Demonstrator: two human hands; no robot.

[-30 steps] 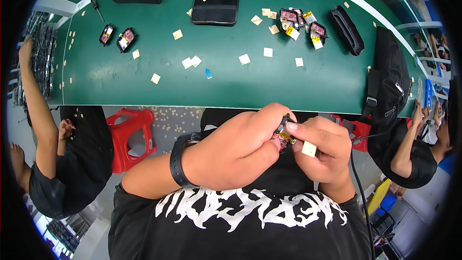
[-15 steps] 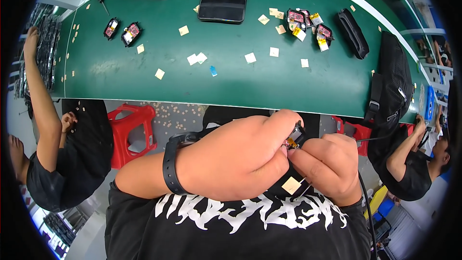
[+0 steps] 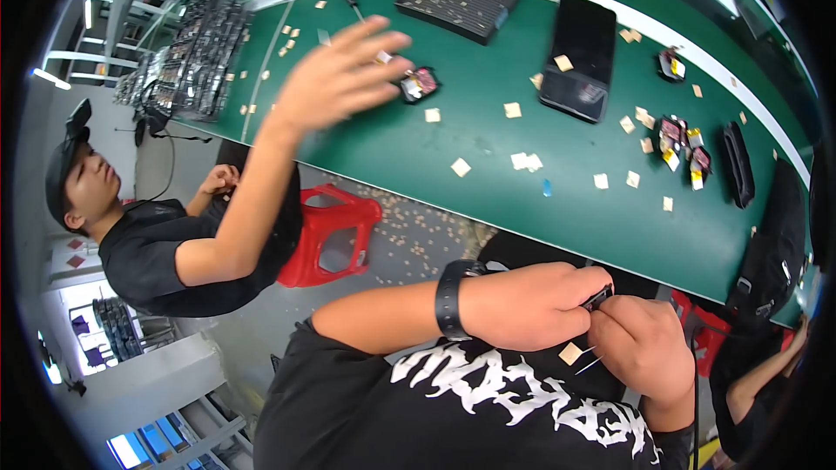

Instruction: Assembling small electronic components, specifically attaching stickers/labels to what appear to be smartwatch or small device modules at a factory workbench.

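Head view: at 4 o'clock, left hand (image 3: 533, 306) still pinches a black device (image 3: 598, 298), right hand (image 3: 644, 346) tweezers (image 3: 589, 366); a co-worker's hand (image 3: 341, 78) has swung to 11 o'clock.

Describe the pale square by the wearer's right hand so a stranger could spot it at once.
From the green table, cross its near edge to the left hand and right hand, close together. Two thin metal prongs poke out from the right hand, with the pale square at one tip. Unlike similar squares scattered on the table, it shows against black clothing.
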